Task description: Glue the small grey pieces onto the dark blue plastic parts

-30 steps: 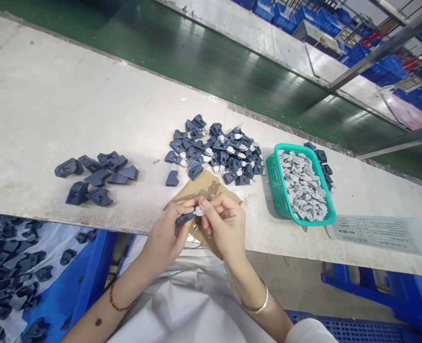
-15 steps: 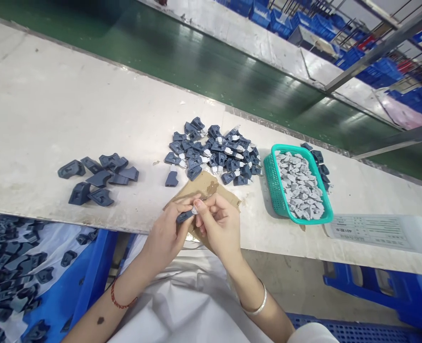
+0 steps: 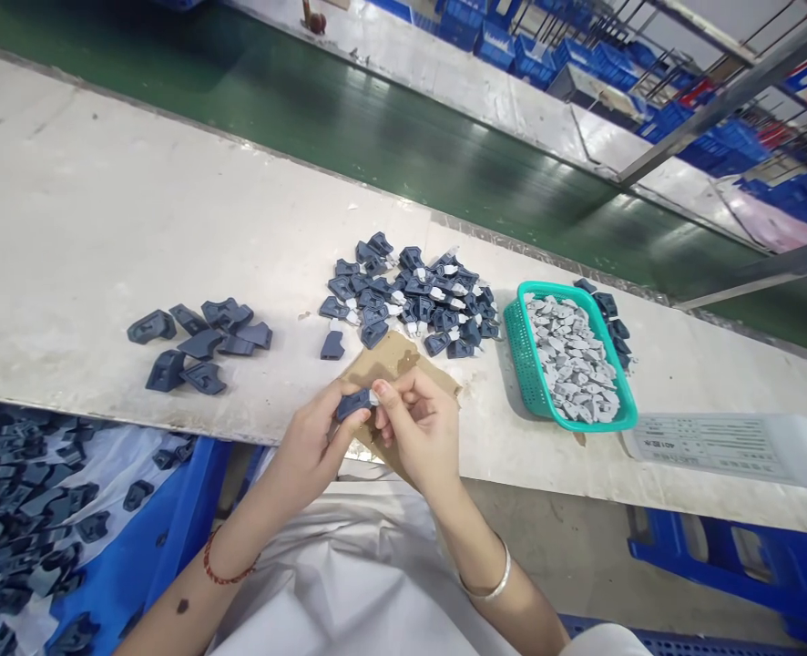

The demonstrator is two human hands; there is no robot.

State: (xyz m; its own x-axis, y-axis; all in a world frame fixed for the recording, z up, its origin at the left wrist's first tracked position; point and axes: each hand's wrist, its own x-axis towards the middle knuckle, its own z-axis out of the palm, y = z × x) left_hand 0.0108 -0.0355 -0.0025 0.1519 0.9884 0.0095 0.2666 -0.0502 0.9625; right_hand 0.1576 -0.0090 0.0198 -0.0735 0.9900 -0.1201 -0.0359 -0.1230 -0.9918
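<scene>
Landmark: the brown cardboard [image 3: 393, 351] on your worktable [image 3: 103, 228]; all places are given from it.

Left hand [image 3: 316, 442], one: above the cardboard's left side; thumb and fingers parted by only the width of the dark part [image 3: 352, 403] gripped between them.

Right hand [image 3: 423, 428], one: above the cardboard's middle; thumb and forefinger pinched on a small pale piece [image 3: 374, 398], remaining fingers curled in. Your thumb covers most of this piece; it meets the right end of the dark part, but how deeply it is seated you cannot tell from this view.

Both held items: over the cardboard, much of which your hands and forearms cover.

Heaped dark parts [image 3: 417, 285], many, pale tips showing on a good number: just beyond the cardboard.

Loose dark parts [image 3: 202, 344], small group: well left of the cardboard.

Teal basket [image 3: 525, 369], one, filled with pale pieces [image 3: 574, 364]: to the right of the cardboard.

Further dark parts [image 3: 607, 303], several: right of and beyond the cardboard, partly hidden by the basket.

Labelled white bottle [image 3: 731, 446], one, lying flat: far right of the cardboard.

Blue bin [image 3: 191, 501], one, heaped with dark parts: lower left of the cardboard, below table level.

Green belt [image 3: 376, 128], one: well beyond the cardboard.
</scene>
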